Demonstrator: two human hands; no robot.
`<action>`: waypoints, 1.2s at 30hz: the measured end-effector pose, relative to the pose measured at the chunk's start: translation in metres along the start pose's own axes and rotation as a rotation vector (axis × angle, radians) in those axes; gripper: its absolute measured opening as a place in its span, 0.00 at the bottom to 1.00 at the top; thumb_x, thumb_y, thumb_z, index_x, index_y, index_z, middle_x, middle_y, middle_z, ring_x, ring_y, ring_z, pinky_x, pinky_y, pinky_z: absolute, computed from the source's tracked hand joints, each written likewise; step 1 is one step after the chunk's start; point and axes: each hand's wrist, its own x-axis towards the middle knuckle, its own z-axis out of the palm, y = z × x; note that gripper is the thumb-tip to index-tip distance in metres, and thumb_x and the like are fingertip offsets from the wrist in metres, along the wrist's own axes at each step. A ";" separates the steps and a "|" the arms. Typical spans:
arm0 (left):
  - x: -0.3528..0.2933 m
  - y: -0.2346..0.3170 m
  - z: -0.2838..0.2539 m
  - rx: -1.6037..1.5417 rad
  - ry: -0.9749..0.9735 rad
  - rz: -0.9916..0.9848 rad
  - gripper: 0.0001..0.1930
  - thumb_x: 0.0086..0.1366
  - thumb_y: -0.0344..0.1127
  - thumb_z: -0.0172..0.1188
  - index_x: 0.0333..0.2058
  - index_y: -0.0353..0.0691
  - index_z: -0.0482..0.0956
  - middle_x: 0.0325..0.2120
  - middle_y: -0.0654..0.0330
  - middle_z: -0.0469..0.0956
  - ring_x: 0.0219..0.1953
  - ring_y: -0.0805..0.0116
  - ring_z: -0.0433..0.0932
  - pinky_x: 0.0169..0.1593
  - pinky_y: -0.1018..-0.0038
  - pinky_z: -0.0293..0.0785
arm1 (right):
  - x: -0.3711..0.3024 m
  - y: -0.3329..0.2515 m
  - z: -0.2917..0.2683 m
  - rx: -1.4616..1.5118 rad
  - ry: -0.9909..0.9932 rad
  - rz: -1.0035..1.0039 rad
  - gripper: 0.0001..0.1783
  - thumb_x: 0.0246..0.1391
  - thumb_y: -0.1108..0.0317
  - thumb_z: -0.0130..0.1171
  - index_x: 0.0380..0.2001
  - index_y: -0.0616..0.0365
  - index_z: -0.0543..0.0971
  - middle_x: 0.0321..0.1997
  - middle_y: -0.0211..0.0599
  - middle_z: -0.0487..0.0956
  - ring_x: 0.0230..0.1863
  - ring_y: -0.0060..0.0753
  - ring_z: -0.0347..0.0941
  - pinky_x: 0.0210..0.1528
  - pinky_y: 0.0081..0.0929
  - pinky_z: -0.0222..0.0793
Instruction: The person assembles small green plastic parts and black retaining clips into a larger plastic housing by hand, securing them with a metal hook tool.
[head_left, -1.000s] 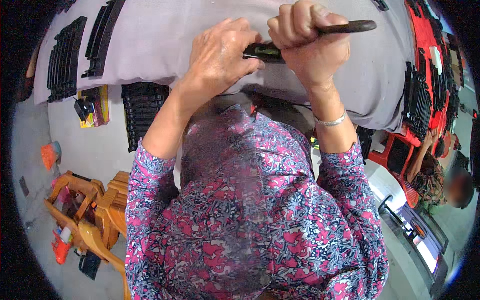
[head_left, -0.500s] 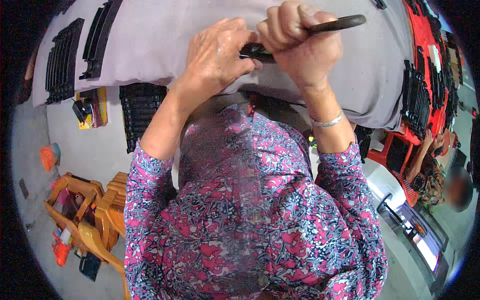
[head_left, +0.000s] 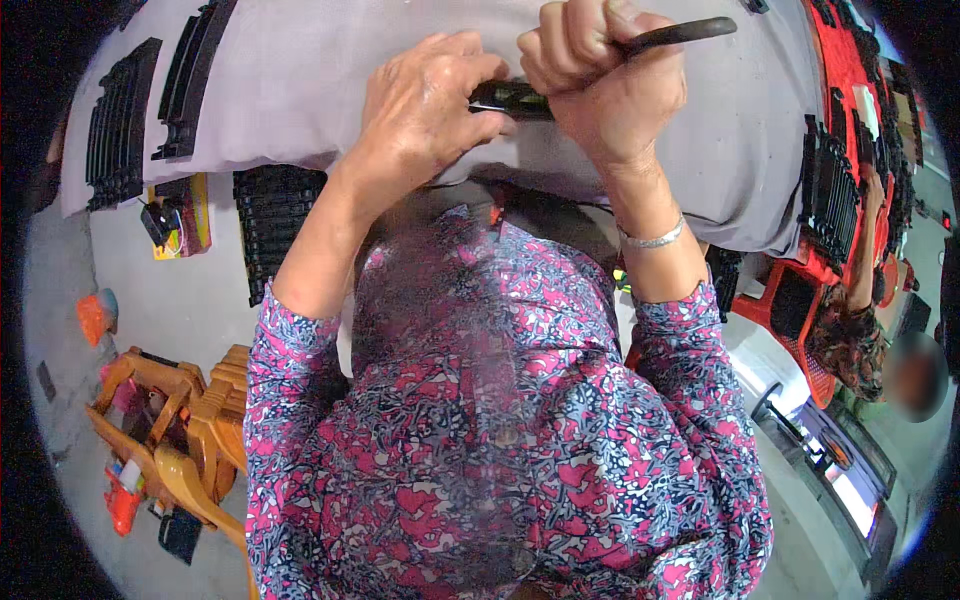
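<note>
My right hand (head_left: 612,90) is closed in a fist round a dark-handled tool. Its slim rounded handle (head_left: 692,33) juts out to the upper right, while its working end is hidden. Opposite it, my left hand (head_left: 428,108) curls its thumb and fingers round the left end of a long black part (head_left: 520,98). This part bridges the small gap between my hands, just above the table cloth, and its right end disappears behind the right fist. Whether the tool touches it cannot be made out.
A pale grey cloth (head_left: 300,90) covers the table. Ribbed black strips (head_left: 122,125) lie at its left, with more black pieces (head_left: 830,185) at the right edge. Wooden furniture (head_left: 165,440) stands lower left. At right, a co-worker's arm (head_left: 865,245) reaches over a red-covered surface.
My left hand has shifted slightly left, and more of the black part shows between my hands. The right fist has barely moved. The co-worker's arm now stretches farther up.
</note>
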 end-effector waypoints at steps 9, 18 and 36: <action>-0.004 0.008 -0.009 -0.086 -0.025 0.000 0.17 0.47 0.36 0.71 0.37 0.38 0.82 0.29 0.57 0.75 0.35 0.54 0.77 0.39 0.61 0.72 | 0.011 -0.091 0.006 -0.196 -0.003 0.185 0.30 0.64 0.40 0.48 0.14 0.46 0.61 0.13 0.15 0.52 0.12 0.14 0.42 0.13 0.17 0.36; -0.006 0.009 -0.005 -0.029 0.001 0.101 0.19 0.44 0.34 0.72 0.37 0.36 0.81 0.29 0.56 0.76 0.34 0.54 0.77 0.40 0.64 0.72 | 0.013 -0.066 -0.027 -1.280 -0.360 0.442 0.20 0.54 0.53 0.61 0.20 0.56 0.71 0.18 0.20 0.67 0.22 0.17 0.60 0.25 0.23 0.56; -0.005 0.006 0.002 -0.036 0.075 0.181 0.18 0.47 0.38 0.71 0.38 0.41 0.80 0.32 0.60 0.78 0.36 0.57 0.77 0.40 0.63 0.69 | -0.004 -0.057 -0.028 -1.307 -0.385 0.578 0.06 0.47 0.72 0.60 0.29 0.61 0.74 0.23 0.16 0.65 0.26 0.13 0.59 0.27 0.19 0.58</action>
